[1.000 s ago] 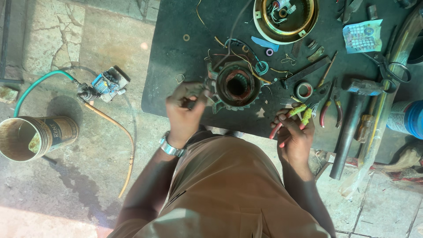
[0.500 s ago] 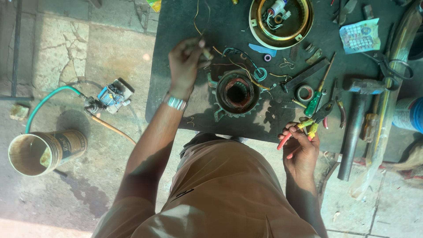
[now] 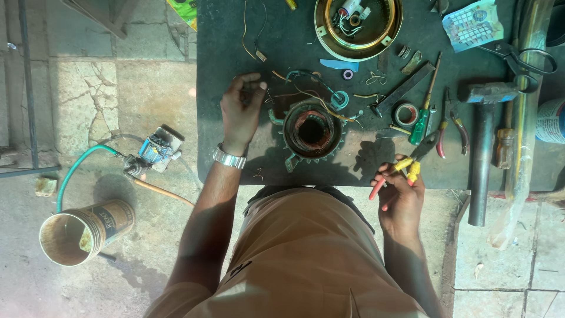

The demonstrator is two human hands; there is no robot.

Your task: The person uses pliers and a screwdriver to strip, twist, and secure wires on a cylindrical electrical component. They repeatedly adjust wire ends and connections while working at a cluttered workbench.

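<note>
A round motor stator [image 3: 312, 132] with copper windings and loose wire leads lies in the middle of the dark worktable [image 3: 229, 41]. My left hand [image 3: 240, 109], with a metal wristwatch, rests just left of the stator, its fingers curled around a thin wire. My right hand [image 3: 401, 191] is at the table's front edge, closed on the yellow and red handles of pliers [image 3: 412, 165] whose jaws point up and to the right.
A brass-coloured motor housing [image 3: 359, 25] sits at the back. Right of the stator lie a tape roll [image 3: 405, 113], green screwdriver [image 3: 425, 115], red pliers [image 3: 456, 121], a hammer [image 3: 484, 135] and scissors [image 3: 524, 56]. On the floor to the left stand a tin can [image 3: 82, 232] and a hose fitting [image 3: 154, 152].
My left hand moved from the stator's front edge up and left, then settled beside the stator holding wire. The view shifted closer; my right hand kept hold of the pliers.
</note>
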